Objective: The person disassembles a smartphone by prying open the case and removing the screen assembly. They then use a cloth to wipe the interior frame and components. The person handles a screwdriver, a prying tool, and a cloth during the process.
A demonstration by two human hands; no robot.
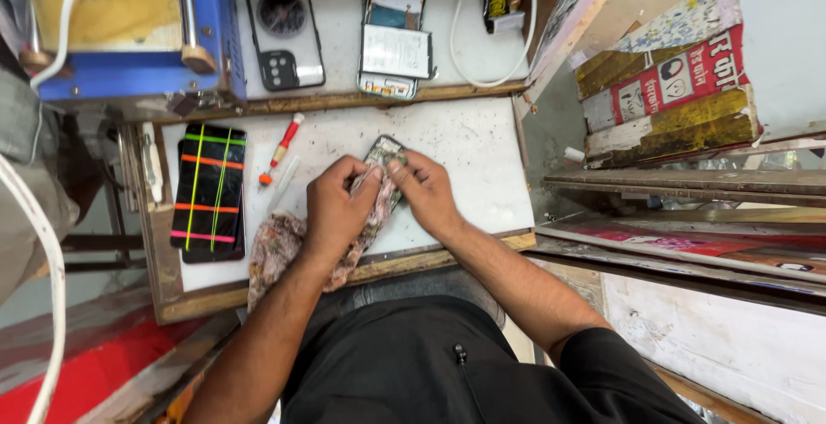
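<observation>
Both hands, left hand (337,209) and right hand (428,193), press a cloth (280,248) onto a phone (384,150) mid-worktop (482,166); hard rubbing could crack it.

bare white worktop (469,162) lies open right of both hands, up to the wooden edge; the strip above them toward the upper shelf lip is also free. left side is crowded: red screwdriver (281,149) and white stick (284,181) just beside the left hand (340,209), then the striped-screen phone (207,192) (near the board's left edge). patterned cloth (280,248) covers the near-left corner.
</observation>
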